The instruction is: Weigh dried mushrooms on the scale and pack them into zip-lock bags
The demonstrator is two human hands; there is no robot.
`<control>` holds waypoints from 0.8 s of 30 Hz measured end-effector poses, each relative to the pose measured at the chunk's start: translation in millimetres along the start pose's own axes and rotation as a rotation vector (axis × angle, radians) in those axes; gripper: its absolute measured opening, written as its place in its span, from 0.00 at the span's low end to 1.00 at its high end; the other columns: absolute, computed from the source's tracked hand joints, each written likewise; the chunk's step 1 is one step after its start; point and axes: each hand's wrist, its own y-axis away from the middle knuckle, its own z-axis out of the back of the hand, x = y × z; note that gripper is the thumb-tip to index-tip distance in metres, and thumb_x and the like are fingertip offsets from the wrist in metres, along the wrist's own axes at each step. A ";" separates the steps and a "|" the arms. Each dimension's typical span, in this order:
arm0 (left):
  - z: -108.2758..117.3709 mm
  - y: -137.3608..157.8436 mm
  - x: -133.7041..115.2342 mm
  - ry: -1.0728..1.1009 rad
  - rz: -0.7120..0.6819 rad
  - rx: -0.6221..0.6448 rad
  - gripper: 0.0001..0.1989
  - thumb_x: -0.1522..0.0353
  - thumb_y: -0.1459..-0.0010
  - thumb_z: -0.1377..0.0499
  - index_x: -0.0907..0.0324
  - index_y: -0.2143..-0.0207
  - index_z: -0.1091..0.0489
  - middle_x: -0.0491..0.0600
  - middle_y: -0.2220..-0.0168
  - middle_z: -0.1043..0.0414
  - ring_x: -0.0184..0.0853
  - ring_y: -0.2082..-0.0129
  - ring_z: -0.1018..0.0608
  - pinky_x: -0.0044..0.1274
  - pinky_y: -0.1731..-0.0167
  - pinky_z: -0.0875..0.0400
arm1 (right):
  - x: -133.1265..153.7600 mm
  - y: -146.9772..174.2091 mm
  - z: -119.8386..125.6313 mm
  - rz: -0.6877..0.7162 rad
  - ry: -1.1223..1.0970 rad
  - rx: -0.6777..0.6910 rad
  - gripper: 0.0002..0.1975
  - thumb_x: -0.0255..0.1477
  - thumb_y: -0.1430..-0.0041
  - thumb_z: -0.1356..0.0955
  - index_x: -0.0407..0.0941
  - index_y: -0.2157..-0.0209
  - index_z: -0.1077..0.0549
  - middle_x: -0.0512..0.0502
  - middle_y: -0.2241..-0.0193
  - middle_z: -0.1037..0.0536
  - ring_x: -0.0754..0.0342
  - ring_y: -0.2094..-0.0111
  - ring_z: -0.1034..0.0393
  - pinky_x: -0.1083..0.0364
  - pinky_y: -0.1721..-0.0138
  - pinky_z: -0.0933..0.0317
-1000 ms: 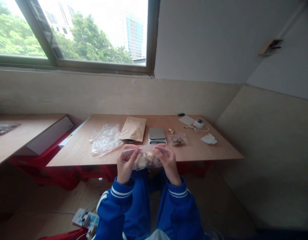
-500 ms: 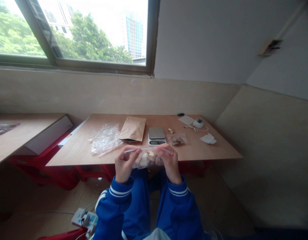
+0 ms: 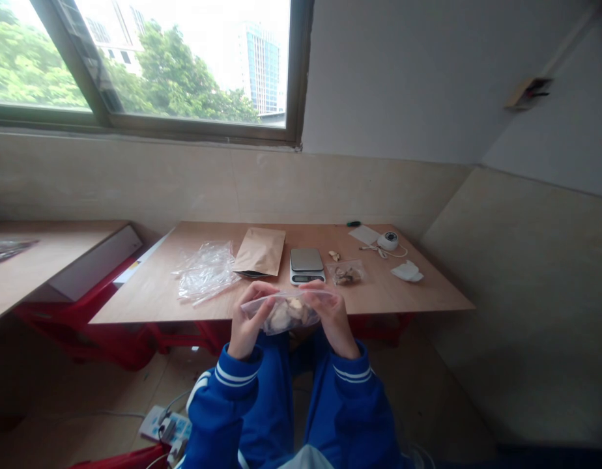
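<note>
Clear plastic (image 3: 206, 273) and a paper pouch (image 3: 262, 251) on the counter (image 3: 149, 296). Left hand (image 3: 245, 326) and right hand (image 3: 334, 322), fingers gripping opposite ends of a bag (image 3: 290, 315) of pale pieces, held up before the scale (image 3: 307, 260); farther right, second bag (image 3: 347, 274), white camera (image 3: 388, 241).

Glaring window (image 3: 184, 71) (overexposed), shadows below; soft focus

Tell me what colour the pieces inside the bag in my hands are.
The pieces look mostly pale cream; the head view shows them best.
</note>
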 end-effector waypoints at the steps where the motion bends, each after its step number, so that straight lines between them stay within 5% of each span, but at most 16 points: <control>1: 0.1 0.6 0.1 0.009 -0.005 0.009 0.10 0.63 0.47 0.41 0.60 0.67 0.30 0.47 0.70 0.30 0.31 0.71 0.27 0.20 0.73 0.34 | 0.3 0.3 -0.3 -0.006 -0.012 0.014 0.09 0.35 0.47 0.30 0.45 0.67 0.24 0.49 0.70 0.25 0.56 0.68 0.32 0.59 0.67 0.38; 24: -0.8 2.0 -4.5 -0.312 -0.143 -0.134 0.06 0.66 0.49 0.38 0.60 0.72 0.27 0.45 0.74 0.27 0.31 0.73 0.25 0.21 0.71 0.30 | 2.2 0.0 -4.5 0.075 0.011 -0.057 0.05 0.31 0.52 0.28 0.44 0.76 0.24 0.51 0.73 0.28 0.55 0.68 0.33 0.58 0.66 0.39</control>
